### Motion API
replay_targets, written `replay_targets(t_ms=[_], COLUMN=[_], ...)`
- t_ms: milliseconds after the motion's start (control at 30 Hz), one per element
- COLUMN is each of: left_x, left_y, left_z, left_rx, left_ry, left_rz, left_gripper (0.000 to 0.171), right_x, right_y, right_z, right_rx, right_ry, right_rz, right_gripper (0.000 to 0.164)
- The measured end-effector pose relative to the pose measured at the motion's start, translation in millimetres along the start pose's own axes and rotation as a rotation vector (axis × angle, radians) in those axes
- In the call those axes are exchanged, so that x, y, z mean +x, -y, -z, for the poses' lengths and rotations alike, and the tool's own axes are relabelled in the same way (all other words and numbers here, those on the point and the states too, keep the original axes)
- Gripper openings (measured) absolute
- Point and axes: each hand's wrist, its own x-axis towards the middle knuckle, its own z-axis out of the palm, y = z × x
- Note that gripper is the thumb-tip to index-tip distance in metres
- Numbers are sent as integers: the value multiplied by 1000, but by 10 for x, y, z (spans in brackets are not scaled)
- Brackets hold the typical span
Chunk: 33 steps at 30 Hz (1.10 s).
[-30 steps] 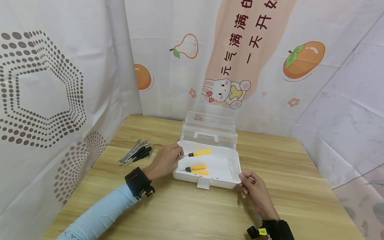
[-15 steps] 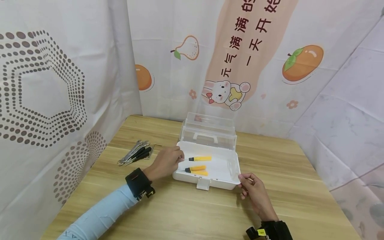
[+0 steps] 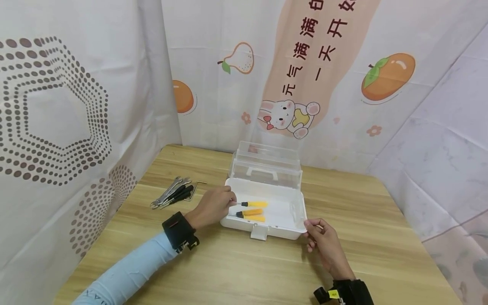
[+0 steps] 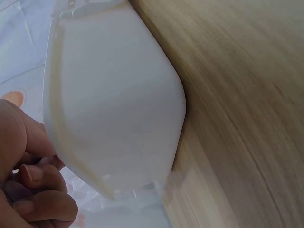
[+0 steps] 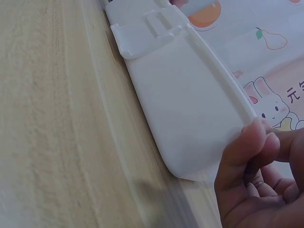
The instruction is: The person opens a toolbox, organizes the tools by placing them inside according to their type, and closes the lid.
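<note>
A white toolbox point(image 3: 282, 231) sits on the table with its clear lid point(image 3: 267, 157) tipped back. My left hand point(image 3: 214, 204) reaches over the box's left end and pinches a yellow-handled screwdriver point(image 3: 258, 204) by its metal shaft. That screwdriver lies level, low inside the box, handle toward the right. Two more yellow-handled screwdrivers, the upper one point(image 3: 253, 212) and the lower one point(image 3: 254, 219), lie just in front of it. My right hand point(image 3: 327, 243) pinches the rim at the front right corner; the right wrist view shows thumb and fingertip at the box rim point(image 5: 240, 92). The left fingertips are partly hidden.
Left of the box lie silver wrenches point(image 3: 169, 191), tools with black handles point(image 3: 182, 195) and an L-shaped hex key point(image 3: 193, 191). The front latch point(image 3: 259, 231) hangs down from the box. Printed curtains point(image 3: 213, 101) stand behind the wooden table point(image 3: 236, 271).
My left hand has lowered the pinched screwdriver toward the box floor, closer to the other two. The right hand keeps its place at the corner.
</note>
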Motion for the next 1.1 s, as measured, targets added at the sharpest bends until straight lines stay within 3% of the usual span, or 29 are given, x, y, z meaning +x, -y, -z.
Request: replay_targets(t_ms=[267, 400, 533, 633, 700, 933, 1100], left_x=[-5, -6, -41, -137, -221, -585, -820], left_y=[-1, 38, 130, 299, 470, 1070, 1372], left_z=[-24, -11, 81, 205, 294, 530, 635], left_rx=[-33, -52, -137, -182, -161, -80, -62], left_ry=[76, 70, 44, 8, -1, 146, 136], left_rz=[24, 44, 154, 250, 287, 421, 493], left_gripper=[5, 4, 6, 12, 12, 18, 31], right_x=[-10, -10, 3, 25, 37, 22, 29], right_y=[-9, -3, 9, 17, 29, 49, 38], right_z=[-5, 2, 12, 16, 19, 30, 19], right_rx=[0, -15, -19, -12, -1, 18, 11], right_ry=[16, 24, 34, 40, 42, 37, 41], right_rz=[-3, -5, 4, 8, 10, 11, -8], right_gripper=[26, 27, 30, 31, 30, 25, 24])
